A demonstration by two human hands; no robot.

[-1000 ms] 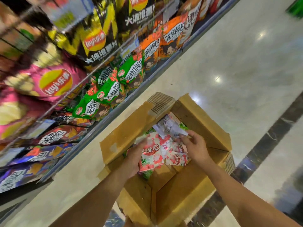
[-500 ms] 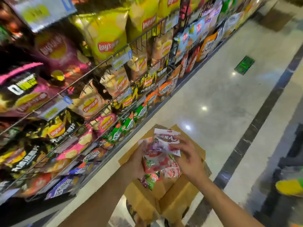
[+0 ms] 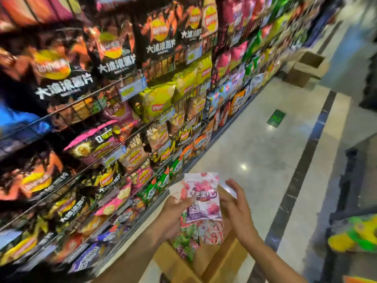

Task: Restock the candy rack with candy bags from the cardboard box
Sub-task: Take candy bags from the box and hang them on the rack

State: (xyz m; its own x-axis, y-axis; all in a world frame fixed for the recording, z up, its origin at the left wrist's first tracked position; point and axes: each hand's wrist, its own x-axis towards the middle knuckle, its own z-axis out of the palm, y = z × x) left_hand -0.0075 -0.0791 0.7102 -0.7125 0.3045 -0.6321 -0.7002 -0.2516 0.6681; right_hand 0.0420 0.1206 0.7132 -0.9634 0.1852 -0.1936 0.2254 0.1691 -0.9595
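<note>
Filling the left half of the view, a wire rack (image 3: 126,127) carries tiers of chip bags (image 3: 157,103). Yellow, pink and orange packs bear the red-and-yellow "Lay's" roundel, black packs are printed "大波浪薯片", and green and orange packs on the lowest tier (image 3: 163,180) carry white characters too blurred to read. Pale price tags (image 3: 132,88) are clipped to the shelf wires. A glossy stone floor (image 3: 265,156) with a dark inlaid band runs along the right. An open cardboard box (image 3: 222,262) stands on it directly below the hands, and a second carton (image 3: 306,68) sits far down the aisle.

The candy bags (image 3: 195,231) are held as a bundle above the box, between the two hands. The top bag (image 3: 203,198), white with pink fruit, faces the camera. It reads "50%" beside large purple characters ending "果心". Its long axis runs up the frame, with the sealed top edge pointing away from the person. Green and red bags hang beneath it.

The left hand (image 3: 175,213) grips the bundle from its left side, fingers curled behind it. The right hand (image 3: 237,209) is spread, fingers straight, just beside the right edge of the top bag; contact cannot be told. A green floor sticker (image 3: 276,118) lies mid-aisle.
</note>
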